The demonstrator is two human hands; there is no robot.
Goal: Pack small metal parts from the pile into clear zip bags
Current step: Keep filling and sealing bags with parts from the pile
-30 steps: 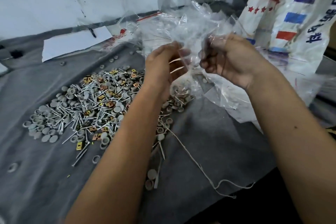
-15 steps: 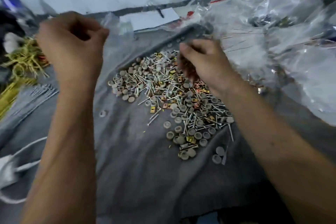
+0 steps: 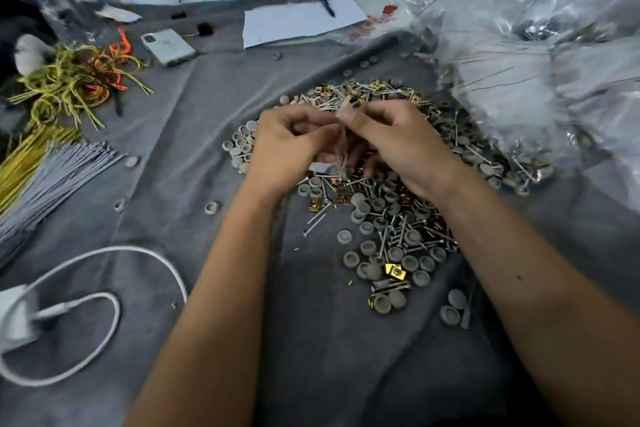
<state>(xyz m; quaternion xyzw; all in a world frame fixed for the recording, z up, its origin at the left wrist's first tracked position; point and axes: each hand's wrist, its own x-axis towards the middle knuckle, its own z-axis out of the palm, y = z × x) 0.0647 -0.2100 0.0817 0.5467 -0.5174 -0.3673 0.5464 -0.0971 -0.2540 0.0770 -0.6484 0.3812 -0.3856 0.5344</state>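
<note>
Centre of frame: left hand [image 3: 287, 146] and right hand [image 3: 394, 142] meet above the pile of parts [image 3: 391, 204], fingers curled inward on both. Between them hangs a small clear zip bag [image 3: 341, 152], thin and nearly see-through, so its outline is hard to trace; the left thumb and forefinger pinch its upper edge, and the right thumb and forefinger pinch the same edge just beside them. Whether the bag's mouth stands open or sealed cannot be told, and any contents are hidden behind the fingers. The lower fingers of the right hand are tucked out of sight under the palm. The pile lies on grey cloth [image 3: 214, 121] under and around both hands, reaching from centre toward the right: silver screws, grey round caps, gold-coloured square clips, partly covered by the wrists. A few stray caps sit apart at centre left and lower right. Upper right: a heap of clear plastic bags [image 3: 540, 55], blurred, cut by the frame edge. Upper centre: white paper [image 3: 298, 22] with a pen [image 3: 327, 7] on it. Upper left: a phone [image 3: 169, 47], face down, and tangled yellow and orange ties [image 3: 76, 80]. Left edge: a bundle of grey ties [image 3: 52, 180], cut off. Lower left: a white cable [image 3: 104, 288] and charger, partly out of frame.
</note>
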